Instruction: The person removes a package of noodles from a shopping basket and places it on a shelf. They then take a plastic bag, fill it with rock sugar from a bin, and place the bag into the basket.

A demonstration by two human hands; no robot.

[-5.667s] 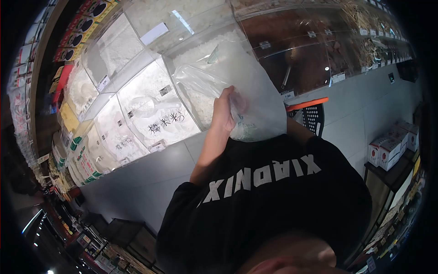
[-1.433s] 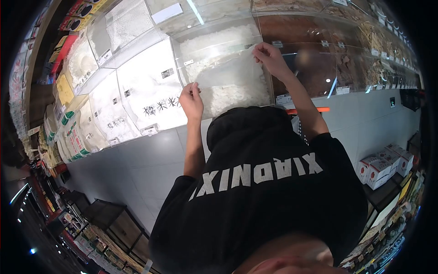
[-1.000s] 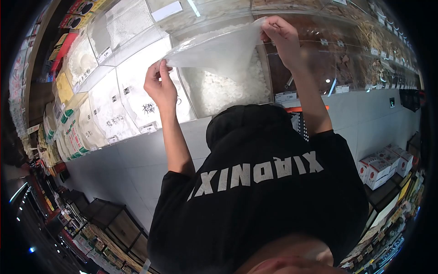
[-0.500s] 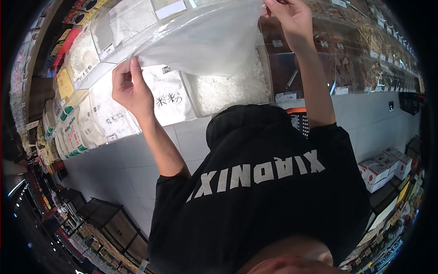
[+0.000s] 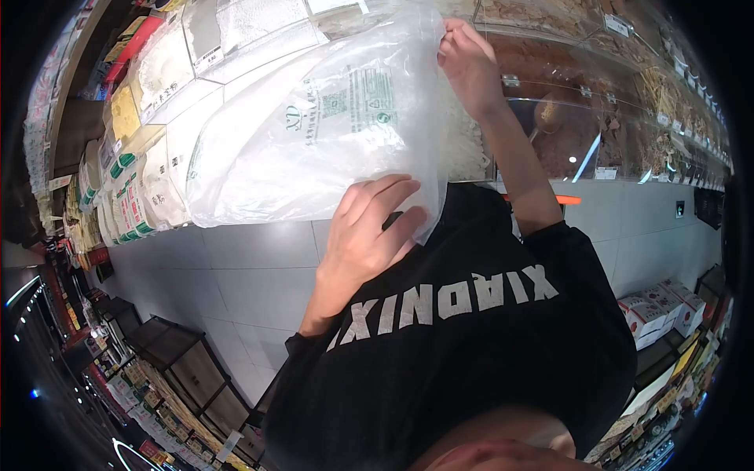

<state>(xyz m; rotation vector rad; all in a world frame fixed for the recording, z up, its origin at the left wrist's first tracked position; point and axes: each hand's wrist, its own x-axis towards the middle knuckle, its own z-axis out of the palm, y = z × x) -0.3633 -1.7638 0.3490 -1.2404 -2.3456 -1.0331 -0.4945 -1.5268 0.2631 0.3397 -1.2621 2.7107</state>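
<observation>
A large translucent plastic bag with green print is spread out above the bins. My right hand pinches its upper right corner. Lower down, my left hand lies against the bag's near edge with its fingers bent; the thumb side touches the plastic near the lower right corner. Under and behind the bag are bins of white powder, partly covered by it. White pieces show in a bin just right of the bag.
Clear-lidded bins of brown goods stand on the right, one with a scoop. Packed flour bags are at the left. Red and white boxes sit at the lower right, and a dark rack at the lower left.
The bag has spread out and down, showing its green print. My left hand has moved right and toward my body along it; my right hand has come slightly down and left.
</observation>
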